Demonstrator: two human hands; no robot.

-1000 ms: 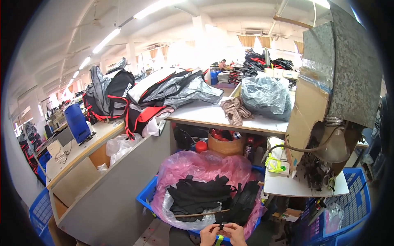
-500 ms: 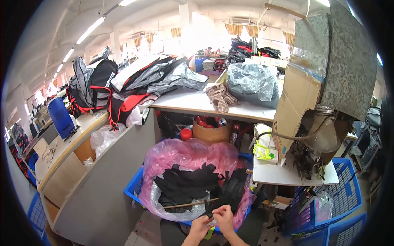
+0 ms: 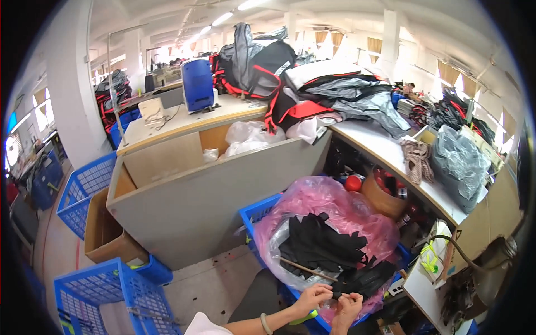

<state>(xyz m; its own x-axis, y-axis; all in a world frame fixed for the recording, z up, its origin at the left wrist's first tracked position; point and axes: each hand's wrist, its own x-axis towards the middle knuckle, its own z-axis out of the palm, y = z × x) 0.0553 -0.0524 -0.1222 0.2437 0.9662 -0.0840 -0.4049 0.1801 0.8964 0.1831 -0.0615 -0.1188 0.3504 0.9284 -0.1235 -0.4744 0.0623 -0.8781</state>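
Note:
Both hands are low in the view, close together over the near side of a basket lined with pink plastic. My left hand (image 3: 314, 296), with a pale bangle (image 3: 265, 322) on its wrist, pinches a small black fabric strip (image 3: 336, 295). Fingers closed, my right hand (image 3: 349, 305) holds the strip's other end. Just beyond lie many black fabric strips (image 3: 324, 240) heaped in the pink plastic liner (image 3: 312, 192), inside a blue basket (image 3: 258, 211). A thin wooden stick (image 3: 304, 268) rests across the near edge of the heap.
A grey panel (image 3: 223, 212) stands left of the basket. At lower left are a blue crate (image 3: 111, 285) and a cardboard box (image 3: 109, 229). Backpacks (image 3: 259, 61) and grey fabric pieces (image 3: 357, 95) lie on the tables behind. A white shelf (image 3: 427, 296) juts in at right.
My view has swung left, so the basket and tables appear farther right and the crates at left show. Both hands stay together on the black strip.

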